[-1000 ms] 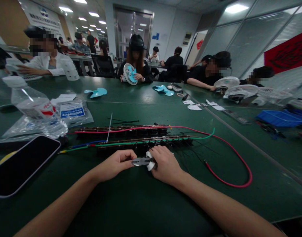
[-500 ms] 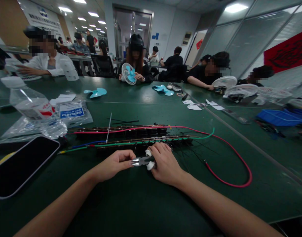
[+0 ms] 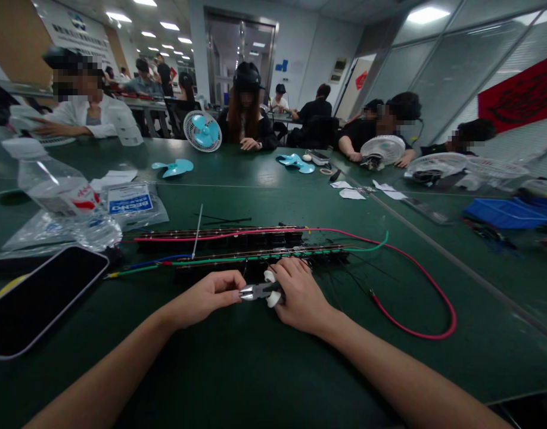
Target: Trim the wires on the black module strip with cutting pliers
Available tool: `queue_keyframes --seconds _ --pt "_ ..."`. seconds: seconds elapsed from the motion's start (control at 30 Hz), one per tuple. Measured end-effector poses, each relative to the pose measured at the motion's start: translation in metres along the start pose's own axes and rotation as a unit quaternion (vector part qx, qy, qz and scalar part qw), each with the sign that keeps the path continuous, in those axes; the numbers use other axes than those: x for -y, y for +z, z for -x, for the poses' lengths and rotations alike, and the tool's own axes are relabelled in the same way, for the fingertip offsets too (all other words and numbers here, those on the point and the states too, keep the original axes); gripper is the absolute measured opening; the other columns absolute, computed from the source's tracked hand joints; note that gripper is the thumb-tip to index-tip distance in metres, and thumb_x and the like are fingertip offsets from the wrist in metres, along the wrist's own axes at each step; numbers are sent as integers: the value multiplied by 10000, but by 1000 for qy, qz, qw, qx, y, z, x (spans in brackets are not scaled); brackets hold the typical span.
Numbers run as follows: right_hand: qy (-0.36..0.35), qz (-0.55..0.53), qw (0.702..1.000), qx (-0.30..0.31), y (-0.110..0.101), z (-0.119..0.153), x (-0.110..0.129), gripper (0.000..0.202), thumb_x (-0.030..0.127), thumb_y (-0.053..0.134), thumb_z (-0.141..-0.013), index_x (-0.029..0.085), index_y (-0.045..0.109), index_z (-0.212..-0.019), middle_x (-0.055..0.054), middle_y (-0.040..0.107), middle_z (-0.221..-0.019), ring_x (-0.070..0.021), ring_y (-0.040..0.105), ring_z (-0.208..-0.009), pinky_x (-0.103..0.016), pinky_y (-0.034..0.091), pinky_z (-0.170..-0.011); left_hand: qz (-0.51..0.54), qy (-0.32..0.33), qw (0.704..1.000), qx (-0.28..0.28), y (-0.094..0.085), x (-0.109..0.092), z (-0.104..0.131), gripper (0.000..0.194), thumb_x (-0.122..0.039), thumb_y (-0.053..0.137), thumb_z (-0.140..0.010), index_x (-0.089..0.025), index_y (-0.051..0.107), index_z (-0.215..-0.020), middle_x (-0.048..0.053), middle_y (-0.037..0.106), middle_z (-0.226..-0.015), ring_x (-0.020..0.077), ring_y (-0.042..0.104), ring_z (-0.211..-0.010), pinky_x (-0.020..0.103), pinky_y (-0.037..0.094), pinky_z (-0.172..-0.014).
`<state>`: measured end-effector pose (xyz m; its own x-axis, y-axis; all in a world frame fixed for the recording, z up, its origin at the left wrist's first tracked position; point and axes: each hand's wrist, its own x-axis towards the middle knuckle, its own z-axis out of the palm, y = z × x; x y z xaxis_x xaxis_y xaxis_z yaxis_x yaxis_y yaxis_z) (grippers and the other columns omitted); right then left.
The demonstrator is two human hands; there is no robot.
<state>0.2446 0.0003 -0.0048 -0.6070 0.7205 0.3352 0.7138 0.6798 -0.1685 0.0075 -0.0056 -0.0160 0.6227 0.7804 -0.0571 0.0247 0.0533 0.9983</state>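
My right hand (image 3: 300, 295) is wrapped round the white-ended handles of a pair of cutting pliers (image 3: 257, 291), whose jaws point left. The fingers of my left hand (image 3: 215, 295) are pinched together right at the jaws' tip; what they hold, if anything, is too small to make out. Just beyond both hands lie two long black terminal-like strips, the nearer strip (image 3: 202, 271) and the farther strip (image 3: 264, 235). A green wire (image 3: 143, 270) runs along the nearer one, a red cable (image 3: 434, 286) along the farther. A white cable tie (image 3: 197, 232) stands up from the wires.
On the left are a phone (image 3: 45, 304), a water bottle (image 3: 59, 185) and a labelled plastic bag (image 3: 134, 202). Black cable ties (image 3: 224, 220) lie behind the strips. A blue tray (image 3: 506, 213) is at the right. Across the table, people handle fans, including one fan (image 3: 202, 131) with blue blades.
My hands and the pliers have barely moved. Across the table, the blue-bladed fan has shifted left, and a person at the right has moved a white fan leftward.
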Motion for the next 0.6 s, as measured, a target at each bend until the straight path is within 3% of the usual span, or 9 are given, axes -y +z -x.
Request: queue_keyframes --seconds 0.23,0.6 --pt "6 -15 1000 2 -1 -1 0 252 166 560 -704 168 533 -954 -82 537 -913 -225 443 -846 -354 356 -754 8 -3 1000 0 -1 3 -1 166 -323 629 -851 -165 582 -870 -14 514 -806 134 442 -723 264 348 -674" --pt "29 -18 999 -8 1 0 -2 284 159 554 -674 177 519 -956 -68 541 -898 -218 446 -830 -344 348 -736 14 10 998 -56 2 4 -3 147 -275 673 -821 -161 596 -874 3 574 -864 159 525 -836 306 400 -789"
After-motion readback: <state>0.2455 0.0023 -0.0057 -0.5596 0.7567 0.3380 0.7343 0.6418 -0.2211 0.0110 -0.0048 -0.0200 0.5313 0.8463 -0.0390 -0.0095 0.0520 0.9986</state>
